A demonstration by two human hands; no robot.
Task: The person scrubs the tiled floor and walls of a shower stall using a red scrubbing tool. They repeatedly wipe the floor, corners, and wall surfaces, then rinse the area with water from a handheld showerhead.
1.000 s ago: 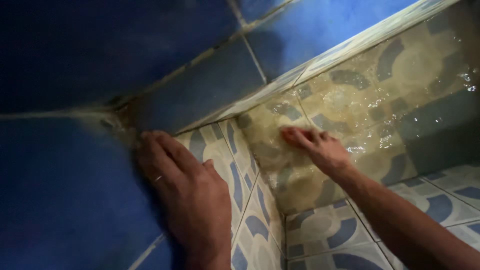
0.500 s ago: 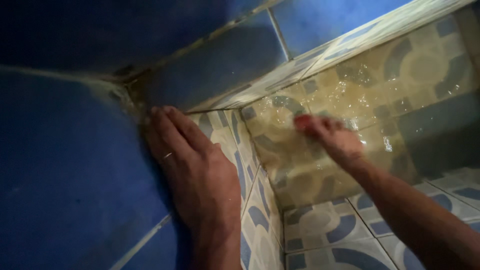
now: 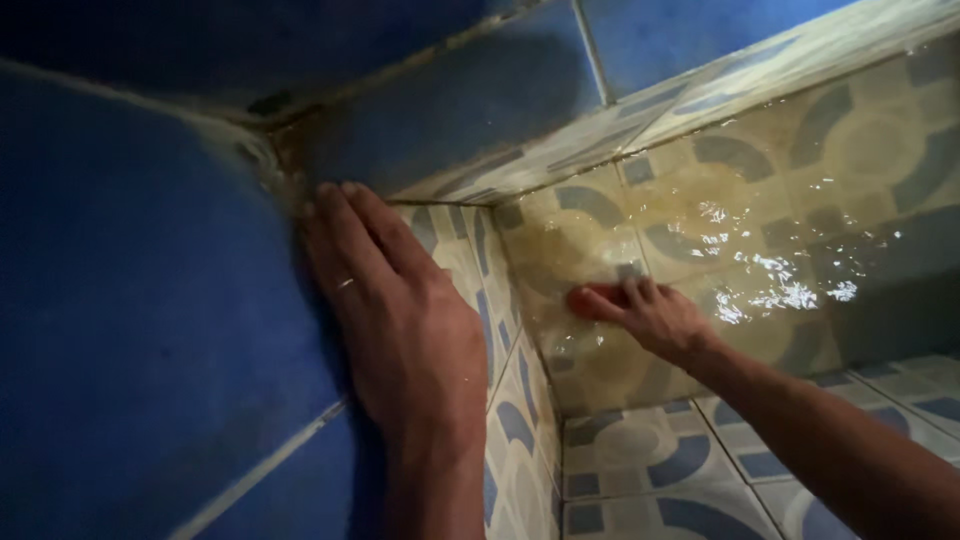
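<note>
Two walls: dark blue tiles fill the left and top of the view and meet in a grimy corner with stained grout.
Basin: a tiled trough with a patterned wall of cream tiles with grey-blue curves; its far side is wet and stained yellow-brown, with bright glints of water on it.
Ledge: a narrow patterned rim runs along the top of the basin, just under the blue tiles.
Bottom tiles: the same curved pattern shows in the lower middle, cleaner than the stained wall.
Left hand: lies flat, palm down, along the seam where the blue wall meets the patterned tiles; the fingers are stretched out and close together, holding nothing, tips just short of the grimy corner.
Ring: a thin band sits on one finger of the left hand.
Right hand: reaches down into the basin from the lower right, pressed against the wet stained wall; its fingers are curled over a small red thing.
Red thing: a small red piece, kind not clear, shows at the fingertips of the right hand, touching the stained wall near the basin's inner corner.
</note>
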